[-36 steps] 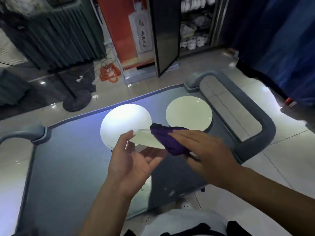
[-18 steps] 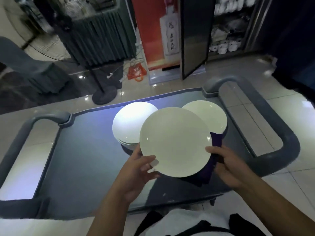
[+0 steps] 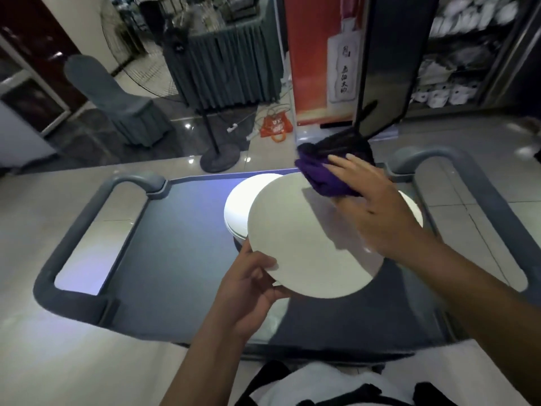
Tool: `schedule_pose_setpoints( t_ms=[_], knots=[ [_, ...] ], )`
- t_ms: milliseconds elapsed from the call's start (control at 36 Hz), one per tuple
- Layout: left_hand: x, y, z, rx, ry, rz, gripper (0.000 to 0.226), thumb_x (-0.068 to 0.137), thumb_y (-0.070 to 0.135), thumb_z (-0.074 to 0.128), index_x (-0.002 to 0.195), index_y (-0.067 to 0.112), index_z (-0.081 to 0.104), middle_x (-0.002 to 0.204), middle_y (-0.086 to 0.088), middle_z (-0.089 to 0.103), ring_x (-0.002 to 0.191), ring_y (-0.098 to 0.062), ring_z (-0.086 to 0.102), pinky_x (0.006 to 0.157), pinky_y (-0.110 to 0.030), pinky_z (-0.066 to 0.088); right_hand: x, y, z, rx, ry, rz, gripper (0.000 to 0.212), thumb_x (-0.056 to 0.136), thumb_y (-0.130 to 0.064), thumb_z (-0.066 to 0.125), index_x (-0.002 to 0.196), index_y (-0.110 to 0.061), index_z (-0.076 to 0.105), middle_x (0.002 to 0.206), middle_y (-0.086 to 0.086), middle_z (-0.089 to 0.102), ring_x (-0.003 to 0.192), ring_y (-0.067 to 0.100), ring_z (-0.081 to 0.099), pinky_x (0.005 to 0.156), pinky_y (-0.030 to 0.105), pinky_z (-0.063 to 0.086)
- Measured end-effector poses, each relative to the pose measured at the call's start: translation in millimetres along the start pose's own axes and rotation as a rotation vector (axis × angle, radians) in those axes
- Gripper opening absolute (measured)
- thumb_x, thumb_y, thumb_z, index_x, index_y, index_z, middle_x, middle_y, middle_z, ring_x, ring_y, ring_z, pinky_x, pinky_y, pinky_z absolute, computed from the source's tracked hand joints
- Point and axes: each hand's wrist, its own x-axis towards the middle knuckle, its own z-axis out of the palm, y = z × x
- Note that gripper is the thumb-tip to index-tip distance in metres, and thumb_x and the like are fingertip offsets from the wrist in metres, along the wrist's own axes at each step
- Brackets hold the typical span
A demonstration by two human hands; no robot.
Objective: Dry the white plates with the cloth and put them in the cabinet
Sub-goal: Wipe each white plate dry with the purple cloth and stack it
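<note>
The left hand point(image 3: 248, 285) held a white plate point(image 3: 307, 244) by its near-left rim, thumb lying on the face and the other fingers curled beneath, keeping the plate tilted above the middle of the cart's dark surface point(image 3: 175, 244). The right hand point(image 3: 377, 206) pressed a purple cloth point(image 3: 325, 177) against the plate's far-right edge, its fingers spread and nearly straight over the fabric, the cloth bunched and spilling past the rim. Behind the held plate, a stack of white plates point(image 3: 237, 206) sat toward the far edge of the surface, partly hidden. Another white plate point(image 3: 414, 209) showed only as a sliver near the far-right corner, behind the right wrist. The cart's grey handles point(image 3: 73, 230) looped out at the left and right ends. Beyond the far edge, the cabinet point(image 3: 456, 54) stood with its dark door point(image 3: 389, 63) swung open, white crockery blurred on its shelves.
</note>
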Motion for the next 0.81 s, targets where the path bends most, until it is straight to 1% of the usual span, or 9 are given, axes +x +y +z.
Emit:
schedule_pose_setpoints(
  t_ms=[56, 111, 278, 389, 472, 556, 639, 722, 806],
  knots=[
    [-1, 1, 5, 0.011, -0.004, -0.012, 0.062, 0.067, 0.004, 0.056, 0.126, 0.021, 0.066, 0.114, -0.004, 0.071, 0.098, -0.027, 0.067, 0.069, -0.046, 0.061, 12, 3, 9, -0.246, -0.244, -0.041, 0.055, 0.089, -0.031, 0.046, 0.144, -0.041, 0.048, 0.157, -0.013, 0.038, 0.151, 0.014, 0.022, 0.121, 0.046, 0.009],
    [-2, 3, 9, 0.015, -0.004, -0.005, 0.067, 0.066, 0.002, 0.058, 0.131, 0.020, 0.063, 0.117, -0.005, 0.071, 0.101, -0.027, 0.066, 0.068, -0.045, 0.061, 16, 9, 17, -0.356, -0.350, -0.072, 0.056, 0.090, -0.034, 0.043, 0.145, -0.045, 0.045, 0.161, -0.014, 0.031, 0.154, 0.013, 0.013, 0.121, 0.050, 0.000],
    [-3, 5, 11, 0.006, 0.072, 0.055, 0.070, 0.064, 0.006, 0.057, 0.132, 0.021, 0.065, 0.120, -0.009, 0.069, 0.106, -0.032, 0.062, 0.067, -0.045, 0.059, -1, 15, 14, -0.224, -0.370, -0.015, 0.052, 0.090, -0.037, 0.044, 0.140, -0.049, 0.048, 0.154, -0.025, 0.036, 0.151, 0.003, 0.018, 0.123, 0.046, -0.001],
    [1, 11, 11, 0.080, 0.129, 0.126, 0.069, 0.063, 0.004, 0.056, 0.126, 0.029, 0.068, 0.103, -0.005, 0.073, 0.093, -0.023, 0.069, 0.070, -0.048, 0.060, -41, 13, 14, -0.120, -0.411, 0.060, 0.047, 0.089, -0.045, 0.040, 0.127, -0.072, 0.038, 0.145, -0.046, 0.028, 0.145, -0.016, 0.009, 0.122, 0.031, -0.004],
    [6, 17, 8, 0.157, 0.154, 0.170, 0.075, 0.063, 0.002, 0.054, 0.131, 0.033, 0.065, 0.119, -0.012, 0.069, 0.092, -0.031, 0.070, 0.071, -0.051, 0.059, -69, 11, 17, -0.036, -0.479, 0.089, 0.055, 0.088, -0.043, 0.043, 0.122, -0.084, 0.028, 0.135, -0.060, 0.024, 0.142, -0.021, 0.010, 0.120, 0.021, 0.004],
    [9, 16, 7, 0.239, 0.199, 0.177, 0.077, 0.064, 0.003, 0.053, 0.134, 0.034, 0.062, 0.124, -0.022, 0.063, 0.093, -0.038, 0.067, 0.071, -0.054, 0.060, -72, 3, 9, 0.231, -0.501, 0.214, 0.057, 0.098, -0.021, 0.058, 0.121, -0.073, 0.051, 0.128, -0.041, 0.056, 0.129, -0.008, 0.048, 0.108, 0.018, 0.035],
    [12, 8, 7, 0.310, 0.222, 0.192, 0.078, 0.070, 0.000, 0.055, 0.137, 0.041, 0.059, 0.119, -0.018, 0.067, 0.096, -0.034, 0.068, 0.074, -0.055, 0.061, -66, -6, -8, 0.592, -0.373, 0.513, 0.034, 0.098, -0.015, 0.060, 0.108, -0.042, 0.076, 0.112, -0.005, 0.076, 0.103, 0.011, 0.070, 0.086, 0.029, 0.054],
    [14, 4, 14, 0.365, 0.202, 0.184, 0.084, 0.078, -0.007, 0.057, 0.142, 0.047, 0.053, 0.125, -0.010, 0.067, 0.108, -0.035, 0.065, 0.077, -0.055, 0.062, -67, -1, -22, 0.726, -0.151, 0.768, 0.019, 0.096, -0.029, 0.061, 0.104, -0.031, 0.078, 0.103, 0.000, 0.077, 0.090, 0.019, 0.073, 0.075, 0.043, 0.054],
    [12, 0, 26, 0.406, 0.142, 0.148, 0.087, 0.067, 0.003, 0.064, 0.139, 0.052, 0.055, 0.128, -0.007, 0.067, 0.114, -0.031, 0.063, 0.076, -0.050, 0.063, -69, 8, -32, 0.760, 0.113, 0.864, 0.017, 0.097, -0.027, 0.062, 0.108, -0.024, 0.074, 0.095, -0.001, 0.078, 0.087, 0.021, 0.071, 0.072, 0.042, 0.056]
  ],
)
